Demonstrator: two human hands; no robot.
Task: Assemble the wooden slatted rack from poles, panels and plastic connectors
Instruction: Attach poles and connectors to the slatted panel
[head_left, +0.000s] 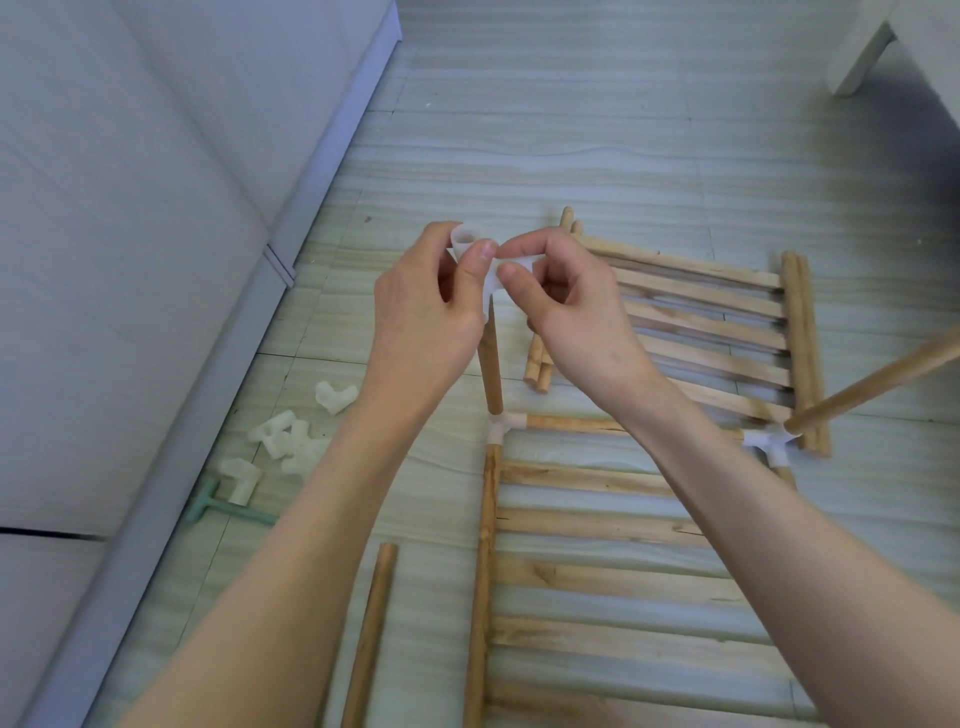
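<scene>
Both hands are meeting at frame centre: left hand (423, 312) is pinching the white plastic connector (470, 244) between thumb and fingers, and right hand (563, 306) is pinching the same connector from its 3 o'clock side, thumbs nearly touching. The connector is sitting on top of an upright pole (491, 371), which is running down toward 6 o'clock into a corner connector (501, 428) on the near slatted panel (597, 551), lying flat on the floor (571, 130). A second pole (878, 382) is rising from the panel's other far corner connector (769, 444) and leaning off toward 3 o'clock. A second slatted panel (711, 327) is lying flat at 2 o'clock from the hands. A loose pole (369, 634) is lying at 7 o'clock, beside the near panel. Spare connectors (288, 441) are lying scattered at 8 o'clock, with a green T-shaped tool (228, 509) just beside them, against the grey sofa base (218, 395).
</scene>
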